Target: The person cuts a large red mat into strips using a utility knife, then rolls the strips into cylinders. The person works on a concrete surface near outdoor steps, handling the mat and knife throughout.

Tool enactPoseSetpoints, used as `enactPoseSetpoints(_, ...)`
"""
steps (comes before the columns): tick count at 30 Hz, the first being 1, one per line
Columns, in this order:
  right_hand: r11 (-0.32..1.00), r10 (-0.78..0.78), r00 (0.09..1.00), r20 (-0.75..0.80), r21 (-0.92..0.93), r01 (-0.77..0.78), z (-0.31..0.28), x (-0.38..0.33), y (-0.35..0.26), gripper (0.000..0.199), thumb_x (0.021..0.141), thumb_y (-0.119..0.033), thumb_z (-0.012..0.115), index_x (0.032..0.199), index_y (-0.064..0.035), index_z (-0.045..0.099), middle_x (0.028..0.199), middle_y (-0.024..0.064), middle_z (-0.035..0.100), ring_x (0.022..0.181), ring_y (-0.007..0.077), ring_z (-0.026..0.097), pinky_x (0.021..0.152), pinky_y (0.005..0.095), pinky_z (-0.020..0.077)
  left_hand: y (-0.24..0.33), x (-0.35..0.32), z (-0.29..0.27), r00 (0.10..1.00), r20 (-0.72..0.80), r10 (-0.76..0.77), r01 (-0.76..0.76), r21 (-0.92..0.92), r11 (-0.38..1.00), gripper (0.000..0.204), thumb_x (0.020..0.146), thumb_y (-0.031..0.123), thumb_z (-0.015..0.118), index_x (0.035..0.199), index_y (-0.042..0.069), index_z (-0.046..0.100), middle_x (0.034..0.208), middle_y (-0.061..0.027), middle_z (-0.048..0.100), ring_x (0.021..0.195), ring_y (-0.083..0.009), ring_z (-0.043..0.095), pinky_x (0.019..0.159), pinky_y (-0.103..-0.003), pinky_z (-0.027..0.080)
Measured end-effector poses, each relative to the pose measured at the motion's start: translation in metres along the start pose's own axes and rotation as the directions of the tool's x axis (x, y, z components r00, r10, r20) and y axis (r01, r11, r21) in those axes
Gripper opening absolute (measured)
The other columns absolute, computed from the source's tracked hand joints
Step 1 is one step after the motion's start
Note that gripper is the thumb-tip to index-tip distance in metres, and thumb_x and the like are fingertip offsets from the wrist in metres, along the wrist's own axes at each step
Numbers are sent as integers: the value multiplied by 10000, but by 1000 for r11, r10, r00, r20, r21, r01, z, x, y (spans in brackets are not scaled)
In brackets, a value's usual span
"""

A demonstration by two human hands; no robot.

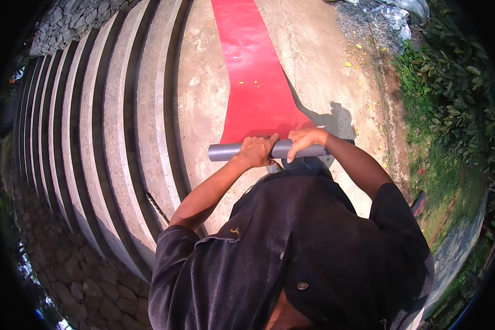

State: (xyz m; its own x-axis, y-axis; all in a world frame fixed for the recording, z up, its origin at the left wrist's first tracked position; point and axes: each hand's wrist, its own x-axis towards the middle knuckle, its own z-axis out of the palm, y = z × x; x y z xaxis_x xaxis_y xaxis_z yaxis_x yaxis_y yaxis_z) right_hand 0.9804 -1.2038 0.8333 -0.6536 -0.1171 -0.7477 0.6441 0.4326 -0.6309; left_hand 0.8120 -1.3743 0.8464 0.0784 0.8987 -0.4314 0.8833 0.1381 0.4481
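A long red sheet (253, 60) with a smooth, slightly shiny face stretches away from me over the concrete. Its near end meets a grey roll (224, 152) that lies crosswise in front of my body. Whether the grey is the sheet's own backing or a separate tube, I cannot tell. My left hand (257, 149) is closed over the roll left of its middle. Close beside it, my right hand (308, 141) grips the roll from above, thumb on the near side. The roll's right end is partly hidden behind my right forearm.
Curved stone steps (129, 82) run down the left side. A stone wall (74, 16) stands at the far left. Bushes (451, 82) and grass border the right, with gravel and plastic sheeting (401, 19) at the far right. Small yellow leaves dot the concrete.
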Motion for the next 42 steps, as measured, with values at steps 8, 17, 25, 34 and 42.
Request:
enactPoseSetpoints(8, 777, -443, 758, -479, -627, 58, -60, 25, 12, 676, 708, -391, 887, 1251, -46, 678, 1033, 233, 769, 998, 405, 752, 877, 517, 581, -68, 90, -46, 948, 294, -123, 204, -262, 943, 593, 701, 445, 850, 1156, 80, 744, 1049, -185, 784, 1039, -357, 752, 886, -488, 575)
enactPoseSetpoints(17, 913, -254, 909, -331, -393, 111, -187, 56, 19, 653, 651, -366, 891, 1170, 1, 742, 1009, 212, 783, 997, 369, 764, 873, 494, 592, -63, 165, -113, 927, 205, -313, 334, -75, 940, 563, 738, 409, 885, 1189, 99, 750, 1095, -165, 788, 1030, -356, 760, 926, -461, 572)
enactPoseSetpoints(25, 994, -32, 990, 141, -100, 46, -237, 98, 59, 620, 660, -470, 928, 1011, 16, 770, 950, 170, 791, 891, 316, 756, 784, 446, 570, -67, 191, -105, 962, 171, -213, 198, 101, 975, 700, 766, 509, 817, 1298, 71, 691, 1084, -179, 787, 1041, -354, 762, 914, -472, 579)
enactPoseSetpoints(34, 842, -354, 834, -424, -532, 87, -211, 70, 18, 652, 707, -502, 925, 1064, 8, 734, 1041, 230, 767, 1016, 392, 738, 845, 495, 566, -132, 205, -126, 917, 395, 63, 98, -375, 922, 664, 743, 464, 822, 1300, 119, 712, 1169, -196, 770, 1109, -382, 736, 937, -508, 566)
enactPoseSetpoints(42, 947, -290, 913, -286, 50, 317, -283, 93, 59, 558, 954, -507, 749, 1177, 5, 733, 1037, 145, 780, 986, 283, 747, 834, 411, 564, -118, 201, -115, 984, -9, -180, 179, -34, 983, 585, 781, 371, 838, 1260, 130, 603, 975, -214, 771, 963, -411, 758, 828, -538, 600)
